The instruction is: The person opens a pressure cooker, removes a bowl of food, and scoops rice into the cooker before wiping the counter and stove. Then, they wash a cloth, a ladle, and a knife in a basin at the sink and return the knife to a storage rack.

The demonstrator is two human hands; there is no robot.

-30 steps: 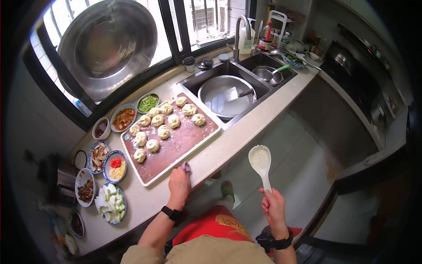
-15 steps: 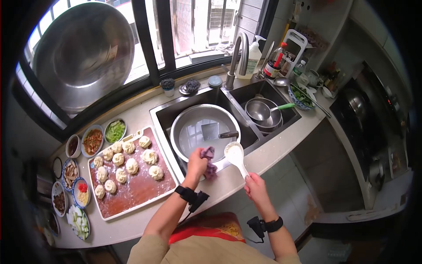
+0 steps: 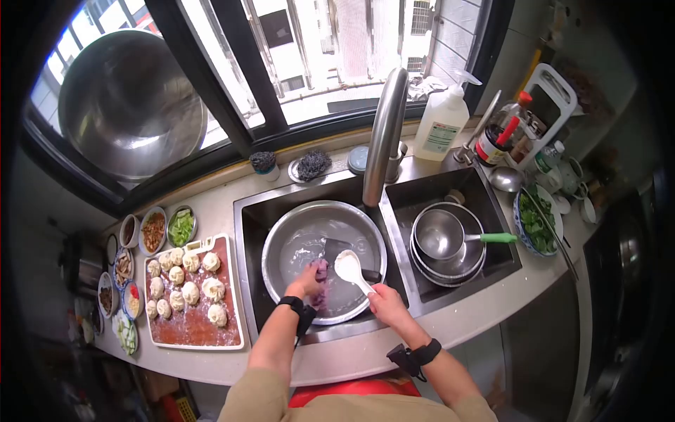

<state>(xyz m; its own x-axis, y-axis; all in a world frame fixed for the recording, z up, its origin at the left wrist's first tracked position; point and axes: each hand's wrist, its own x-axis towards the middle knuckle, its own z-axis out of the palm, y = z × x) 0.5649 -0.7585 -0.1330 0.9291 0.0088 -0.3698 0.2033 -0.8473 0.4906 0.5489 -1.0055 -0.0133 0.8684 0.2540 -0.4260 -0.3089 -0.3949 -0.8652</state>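
In the head view, the left hand [image 3: 304,283] is inside the basin [image 3: 292,239], its fingers curled closed around the purple cloth [image 3: 320,283]. The cloth hangs down at the near side of the basin; whether its lower end touches water is hard to tell. The right hand [image 3: 387,306] has its fingers wrapped around the handle of the white spoon [image 3: 349,267]. The spoon's bowl is over the basin, just to the right of the cloth, with pale residue in it.

The basin sits in the left sink [image 3: 252,225]. A blade [image 3: 339,247] lies in it, partly behind the spoon, its dark handle toward the right wall. The right sink [image 3: 510,257] holds nested metal pans [image 3: 460,269], with a green handle [image 3: 498,238] sticking out over the edge.

The tap [image 3: 385,137] stands behind the sinks, with the soap bottle [image 3: 441,128] to its right and a scrubber [image 3: 313,165] to its left. On the desk [image 3: 457,325], left of the sinks, is the board [image 3: 197,335] with pleated buns [image 3: 213,288] on it; small dishes of food [image 3: 196,228] stand behind it and along its left side. A bowl of leaves [image 3: 522,232] is right of the sinks.
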